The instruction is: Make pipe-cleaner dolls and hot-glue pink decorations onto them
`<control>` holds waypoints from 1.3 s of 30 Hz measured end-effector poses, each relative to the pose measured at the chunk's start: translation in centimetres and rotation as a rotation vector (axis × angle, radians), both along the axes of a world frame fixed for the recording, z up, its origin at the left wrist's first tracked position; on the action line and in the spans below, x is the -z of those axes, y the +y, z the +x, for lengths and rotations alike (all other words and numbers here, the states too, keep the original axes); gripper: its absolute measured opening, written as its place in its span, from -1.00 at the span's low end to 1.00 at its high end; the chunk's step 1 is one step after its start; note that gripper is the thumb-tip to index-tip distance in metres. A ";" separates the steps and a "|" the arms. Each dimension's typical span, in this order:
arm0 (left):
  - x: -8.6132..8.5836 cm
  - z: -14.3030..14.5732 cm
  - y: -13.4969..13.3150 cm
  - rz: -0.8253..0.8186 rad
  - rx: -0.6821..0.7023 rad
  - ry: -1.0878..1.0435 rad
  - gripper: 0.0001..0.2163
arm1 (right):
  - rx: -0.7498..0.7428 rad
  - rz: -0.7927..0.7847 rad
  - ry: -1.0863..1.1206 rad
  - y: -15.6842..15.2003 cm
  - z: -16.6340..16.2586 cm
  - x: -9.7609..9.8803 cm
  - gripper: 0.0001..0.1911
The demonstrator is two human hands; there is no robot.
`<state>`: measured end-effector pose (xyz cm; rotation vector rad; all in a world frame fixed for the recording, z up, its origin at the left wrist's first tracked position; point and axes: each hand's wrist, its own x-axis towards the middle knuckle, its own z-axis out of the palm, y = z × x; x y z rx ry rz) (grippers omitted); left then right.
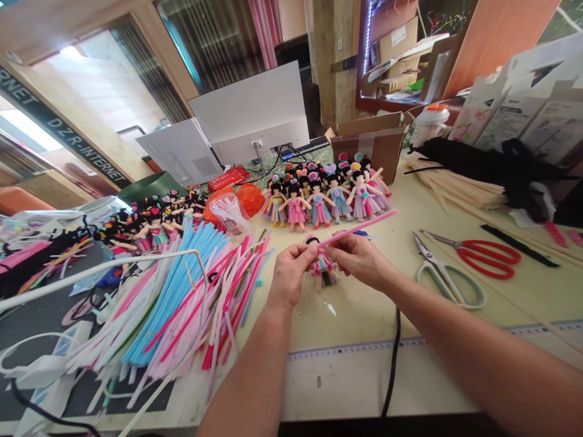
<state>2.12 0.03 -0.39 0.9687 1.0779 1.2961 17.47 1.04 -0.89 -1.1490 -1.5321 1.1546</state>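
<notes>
A pink pipe cleaner (376, 221) is pinched between the fingertips of my left hand (288, 270) and my right hand (367, 260). Its long end points up and to the right, past the right fingers. Just below my fingertips, a small pipe-cleaner doll (323, 277) with black hair and a multicoloured skirt lies on the table, partly covered by my hands. I cannot tell whether either hand also touches the doll. Behind my right hand, a blue object (357, 233) is mostly hidden.
Several finished dolls (319, 200) stand behind my hands, before a cardboard box (368, 149). Loose pipe cleaners (177, 297) spread on the left. Grey-handled scissors (449, 282) and red-handled scissors (489, 258) lie right. A black cable (393, 364) crosses the front edge.
</notes>
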 end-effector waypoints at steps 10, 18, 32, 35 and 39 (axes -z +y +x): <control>0.1 -0.1 0.0 -0.010 0.000 0.015 -0.73 | -0.055 -0.002 0.049 -0.1 -0.1 -0.4 -0.60; 0.1 -0.2 0.1 -0.030 0.023 -0.021 -0.72 | -0.079 -0.001 0.052 -0.1 0.0 -0.3 -0.60; -0.1 -0.2 0.1 -0.060 0.053 -0.017 -0.77 | -0.125 0.003 0.070 0.0 0.0 0.3 -0.61; -0.2 -0.2 0.0 -0.055 0.051 0.007 -0.79 | -0.133 0.010 0.054 0.1 0.0 0.5 -0.60; -0.2 -0.1 0.0 -0.037 0.038 0.030 -0.81 | -0.143 -0.010 0.048 0.1 0.0 0.4 -0.60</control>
